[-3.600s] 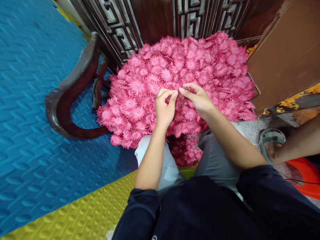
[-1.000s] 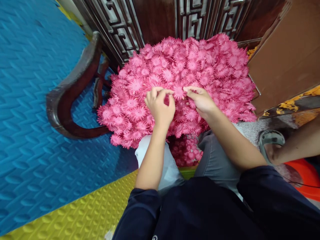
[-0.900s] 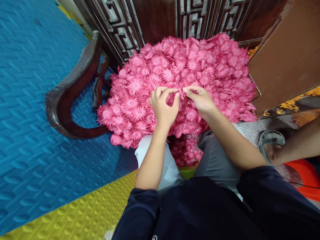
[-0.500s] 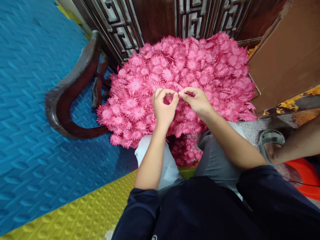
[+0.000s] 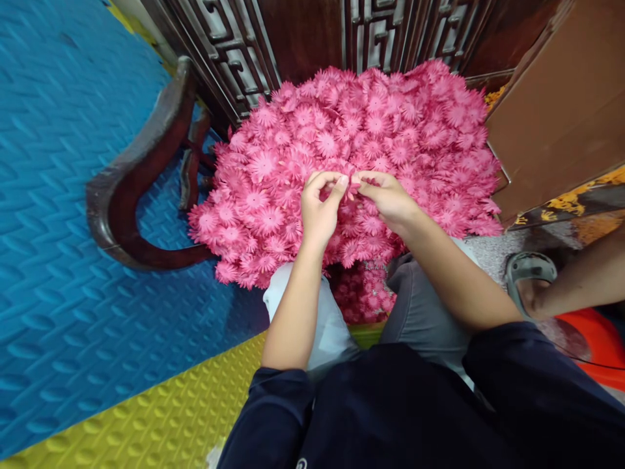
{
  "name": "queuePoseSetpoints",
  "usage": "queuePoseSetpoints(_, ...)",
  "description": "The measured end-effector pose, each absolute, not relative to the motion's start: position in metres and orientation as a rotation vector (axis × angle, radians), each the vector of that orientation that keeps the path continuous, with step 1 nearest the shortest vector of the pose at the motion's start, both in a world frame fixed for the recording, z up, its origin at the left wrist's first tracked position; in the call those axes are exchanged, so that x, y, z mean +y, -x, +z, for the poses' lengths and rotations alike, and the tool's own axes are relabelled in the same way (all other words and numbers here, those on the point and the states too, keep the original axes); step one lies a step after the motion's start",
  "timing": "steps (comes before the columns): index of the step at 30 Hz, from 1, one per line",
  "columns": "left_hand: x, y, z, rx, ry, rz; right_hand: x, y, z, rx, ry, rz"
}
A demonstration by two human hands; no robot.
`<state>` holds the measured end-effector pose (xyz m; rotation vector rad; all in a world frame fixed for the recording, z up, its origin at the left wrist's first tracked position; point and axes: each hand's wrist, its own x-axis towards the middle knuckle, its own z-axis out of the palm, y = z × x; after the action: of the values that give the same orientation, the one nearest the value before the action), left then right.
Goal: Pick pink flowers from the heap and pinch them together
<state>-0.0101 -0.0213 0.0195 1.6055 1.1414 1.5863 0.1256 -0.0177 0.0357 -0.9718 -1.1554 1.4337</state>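
A broad heap of pink artificial flowers [image 5: 263, 166] fills the middle of the view, in front of my knees. My left hand [image 5: 322, 205] is over the heap, thumb and forefinger pinched at a small pink flower piece [image 5: 352, 189]. Close on its right, my right hand [image 5: 385, 195] pinches the same piece from the other side, fingers curled. The fingertips of both hands nearly meet, and they partly cover the piece. More pink flowers [image 5: 361, 296] lie lower down, between my legs.
A curved dark wooden armrest [image 5: 122, 202] stands left of the heap, over blue matting [image 5: 58, 260]. Carved dark panels [image 5: 307, 39] rise behind. At right are a brown cardboard box [image 5: 556, 111], another person's sandalled foot [image 5: 530, 286] and a red object [image 5: 596, 345].
Both hands stay over the heap with slight finger shifts. The fingertips have parted a little, and more of the pink piece shows between them.
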Motion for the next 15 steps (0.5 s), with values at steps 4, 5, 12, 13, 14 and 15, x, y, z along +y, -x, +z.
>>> queuePoseSetpoints(4, -0.0216, 0.011, 0.0216, 1.219, -1.602, 1.627, -0.0184, -0.1258, 0.0348, -1.122, 0.972, 1.479)
queuePoseSetpoints(5, -0.0219, 0.011, 0.022, 1.251, -1.616, 1.637, -0.0186, -0.1254, 0.035, -1.149, 0.97, 1.453)
queuePoseSetpoints(12, -0.0211, 0.0118, 0.0198, 1.323, -1.612, 1.661, -0.017, -0.1236, 0.035, -1.275, 1.04, 1.161)
queuePoseSetpoints(13, -0.0209, 0.0119, 0.0193, 1.337, -1.598, 1.673, -0.0164, -0.1239, 0.0341, -1.286, 1.062, 1.157)
queuePoseSetpoints(14, -0.0208, 0.0117, 0.0189, 1.351, -1.594, 1.686, -0.0159, -0.1241, 0.0331, -1.297, 1.083, 1.158)
queuePoseSetpoints(15, -0.0209, 0.0113, 0.0186, 1.365, -1.599, 1.699, -0.0155, -0.1242, 0.0322, -1.304, 1.099, 1.16)
